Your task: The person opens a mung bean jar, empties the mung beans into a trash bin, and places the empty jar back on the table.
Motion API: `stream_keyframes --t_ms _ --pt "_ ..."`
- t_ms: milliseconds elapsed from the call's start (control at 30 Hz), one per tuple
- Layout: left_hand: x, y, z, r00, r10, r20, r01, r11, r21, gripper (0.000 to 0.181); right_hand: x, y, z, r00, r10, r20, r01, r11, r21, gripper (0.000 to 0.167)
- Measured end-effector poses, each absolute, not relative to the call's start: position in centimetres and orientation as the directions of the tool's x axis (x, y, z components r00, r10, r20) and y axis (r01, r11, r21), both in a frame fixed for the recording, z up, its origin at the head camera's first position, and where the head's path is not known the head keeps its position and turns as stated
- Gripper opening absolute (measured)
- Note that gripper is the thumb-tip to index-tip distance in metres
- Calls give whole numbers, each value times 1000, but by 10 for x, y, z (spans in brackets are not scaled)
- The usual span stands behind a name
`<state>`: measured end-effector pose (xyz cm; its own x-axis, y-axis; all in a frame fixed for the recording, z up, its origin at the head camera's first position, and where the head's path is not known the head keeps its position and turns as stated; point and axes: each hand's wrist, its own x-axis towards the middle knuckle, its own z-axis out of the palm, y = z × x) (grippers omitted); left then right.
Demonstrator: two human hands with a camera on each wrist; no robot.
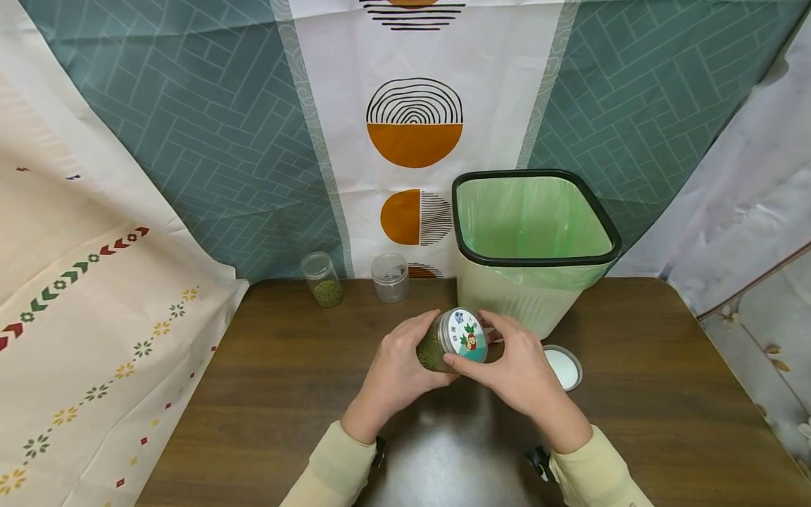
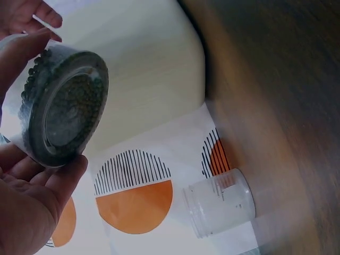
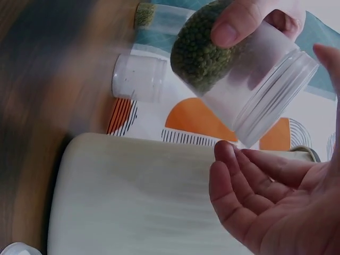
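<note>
My left hand (image 1: 399, 362) grips a clear jar (image 1: 431, 353) of green beans, which I hold tilted above the table, just in front of the bin. My right hand (image 1: 524, 360) is spread, thumb and fingers apart around the jar's lid (image 1: 467, 336); whether the fingertips press on it I cannot tell. Just beyond my right wrist a round white disc (image 1: 562, 369) lies flat. The cream bin (image 1: 507, 290), black-rimmed with a green liner (image 1: 526, 218), stands right behind the jar, my fingers covering part of its base and its bulk blocking some of the cloth. To its left, near the back edge, stand a plain clear jar (image 1: 391, 282) and a part-filled bean jar (image 1: 326, 287). The dark wooden table (image 1: 285, 394) runs back to a teal-and-white hanging (image 1: 494, 77); a flowered cream cloth (image 1: 82, 331) drapes at left, pale fabric (image 1: 741, 204) at right.
</note>
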<state>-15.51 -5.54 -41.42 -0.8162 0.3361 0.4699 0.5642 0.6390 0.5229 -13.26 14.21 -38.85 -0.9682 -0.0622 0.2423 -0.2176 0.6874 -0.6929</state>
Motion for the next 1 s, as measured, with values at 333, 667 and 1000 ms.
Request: stream_keyframes --t_ms 333,667,1000 --pt "-155 -55 -414 -809 346 476 573 646 504 87 -133 144 -387 -971 -76 226 -218 664 -715 96" --pt "-156 -52 -415 -809 352 471 571 660 489 87 -136 145 -385 -978 -103 184 -204 674 -710 92" --pt "-156 -50 -416 -807 350 475 575 650 498 88 -137 143 -384 -991 -30 131 -120 635 -763 84"
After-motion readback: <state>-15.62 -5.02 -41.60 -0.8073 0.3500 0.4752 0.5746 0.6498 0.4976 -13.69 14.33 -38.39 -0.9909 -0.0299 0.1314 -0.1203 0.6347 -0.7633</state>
